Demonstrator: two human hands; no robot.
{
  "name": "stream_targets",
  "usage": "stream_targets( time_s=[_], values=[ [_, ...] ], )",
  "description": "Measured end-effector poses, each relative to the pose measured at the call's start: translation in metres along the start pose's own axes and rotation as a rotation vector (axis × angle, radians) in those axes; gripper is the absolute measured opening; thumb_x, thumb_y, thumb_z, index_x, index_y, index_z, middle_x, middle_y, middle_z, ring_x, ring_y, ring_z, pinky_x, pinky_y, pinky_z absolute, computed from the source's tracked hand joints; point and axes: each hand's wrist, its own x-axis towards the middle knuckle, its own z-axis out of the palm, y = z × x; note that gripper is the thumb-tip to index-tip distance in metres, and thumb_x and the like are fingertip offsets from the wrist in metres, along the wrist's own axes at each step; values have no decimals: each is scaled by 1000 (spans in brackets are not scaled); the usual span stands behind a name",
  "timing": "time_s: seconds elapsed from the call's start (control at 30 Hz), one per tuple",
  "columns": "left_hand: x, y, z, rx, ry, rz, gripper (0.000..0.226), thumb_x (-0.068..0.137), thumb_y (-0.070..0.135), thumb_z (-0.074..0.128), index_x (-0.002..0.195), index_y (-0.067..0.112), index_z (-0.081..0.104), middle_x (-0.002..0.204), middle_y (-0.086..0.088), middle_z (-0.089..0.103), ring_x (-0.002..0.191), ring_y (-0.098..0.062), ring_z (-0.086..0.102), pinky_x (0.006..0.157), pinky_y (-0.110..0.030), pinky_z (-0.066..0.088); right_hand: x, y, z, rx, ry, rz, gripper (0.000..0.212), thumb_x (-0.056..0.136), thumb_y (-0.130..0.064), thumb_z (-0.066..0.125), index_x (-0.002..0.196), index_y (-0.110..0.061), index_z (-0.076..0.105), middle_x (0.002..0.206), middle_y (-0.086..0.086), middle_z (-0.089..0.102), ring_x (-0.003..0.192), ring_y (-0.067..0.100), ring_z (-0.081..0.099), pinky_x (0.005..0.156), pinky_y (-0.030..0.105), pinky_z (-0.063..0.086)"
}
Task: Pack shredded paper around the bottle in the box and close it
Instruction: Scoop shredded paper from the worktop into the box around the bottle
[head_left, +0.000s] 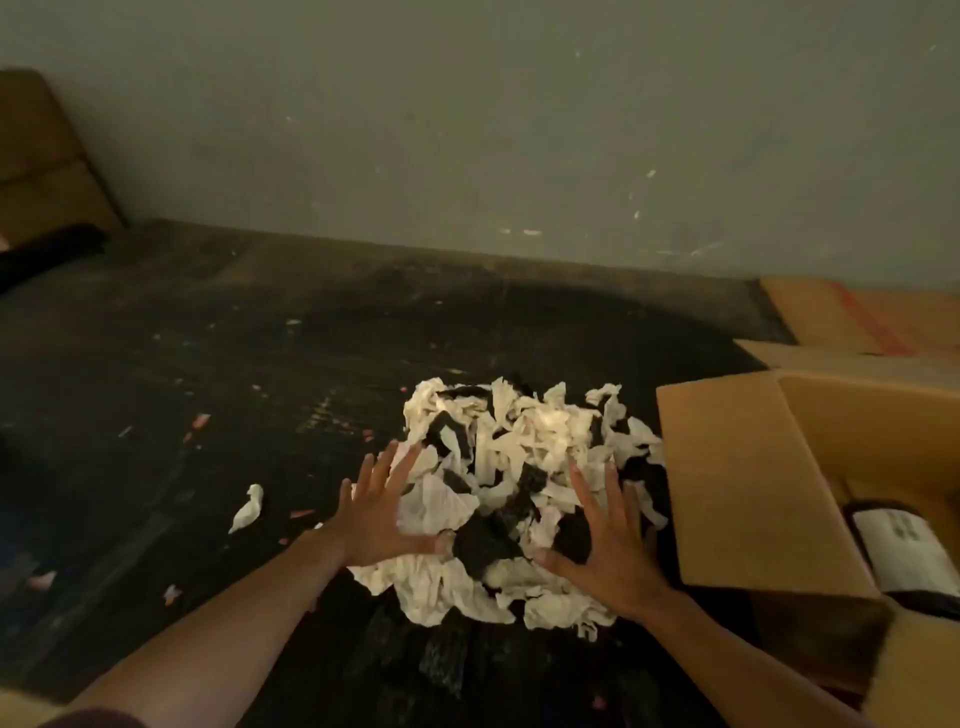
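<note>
A loose pile of white shredded paper (519, 467) lies on the dark table surface (234, 389) in the middle of the view. My left hand (379, 509) is spread flat, fingers apart, at the pile's left edge. My right hand (608, 540) is spread the same way at its right side, palms facing the heap. At the right stands an open cardboard box (753, 483) with its flap folded out toward the pile. Inside it lies a dark bottle (904, 545) with a white label, partly cut off by the frame's edge.
A stray scrap of paper (248, 508) lies left of the pile, with small pink bits scattered around. A second cardboard box (857, 317) sits behind the open one. A brown cushion (41, 156) leans at the far left against the grey wall.
</note>
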Motion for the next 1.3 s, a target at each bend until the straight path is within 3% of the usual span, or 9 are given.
stream_targets(
  time_s=[0.13, 0.3, 0.5, 0.57, 0.67, 0.8, 0.97, 1.17, 1.3],
  values=[
    [18, -28, 31, 159, -50, 144, 148, 45, 95, 63, 142, 48, -39, 148, 8, -53, 140, -32, -43, 116, -62, -15, 24, 7, 27, -249, -39, -14, 127, 49, -103, 40, 137, -54, -37, 143, -4, -57, 138, 35, -43, 108, 76, 1],
    [59, -33, 47, 283, -32, 270, 139, 53, 92, 59, 143, 48, -37, 154, -1, -46, 141, -38, -40, 115, -60, -17, 63, -6, 54, -363, -106, -81, 122, 46, -105, 36, 141, -60, -25, 150, -2, -49, 137, 35, -44, 106, 78, 0],
    [83, -36, 55, 290, 66, 304, 110, 57, 100, 36, 143, 62, -21, 165, -3, 12, 150, -34, 7, 119, -54, 4, 77, -4, 67, -401, -72, -13, 100, 60, -79, 52, 149, -55, 12, 161, 9, 14, 146, 37, 3, 108, 67, 17],
    [86, -35, 57, 276, 145, 326, 96, 69, 90, 45, 150, 52, 11, 155, -4, 33, 141, -31, 25, 114, -51, 21, 79, -2, 70, -373, 41, -62, 86, 61, -61, 65, 141, -42, 42, 141, 14, 45, 131, 39, 30, 92, 64, 42],
    [90, -32, 61, 233, 268, 373, 77, 76, 74, 53, 141, 34, 39, 132, -8, 55, 120, -30, 44, 98, -47, 45, 86, 4, 78, -321, 175, -131, 75, 51, -36, 86, 122, -24, 63, 120, 19, 57, 110, 39, 40, 66, 54, 57],
    [99, -26, 61, 243, 237, 295, 78, 77, 52, 74, 141, 17, 47, 132, -15, 58, 117, -37, 57, 92, -46, 53, 97, 5, 75, -318, 147, -87, 78, 46, -19, 94, 118, -23, 65, 122, 18, 56, 112, 40, 43, 54, 43, 57],
    [101, -16, 34, 142, 136, 174, 70, 90, 43, 65, 148, 18, 35, 144, -10, 51, 123, -33, 55, 96, -42, 47, 107, -11, 43, -234, 11, -3, 61, 83, -30, 72, 140, -26, 51, 145, 16, 41, 130, 37, 42, 102, 42, 45],
    [75, 2, -7, 19, 307, 93, 56, 92, 56, 57, 132, 19, 47, 108, -8, 67, 101, -28, 64, 81, -39, 49, 93, -41, -22, -7, 78, 28, 58, 84, -35, 73, 138, -23, 53, 132, 10, 56, 116, 26, 56, 97, 33, 46],
    [53, 24, -32, -72, 421, 41, 57, 91, 57, 57, 133, 18, 50, 103, -6, 68, 101, -25, 64, 87, -40, 52, 75, -54, -61, 141, 100, 52, 69, 88, -38, 69, 148, -23, 39, 126, 6, 59, 97, 20, 64, 83, 33, 55]
  ],
)
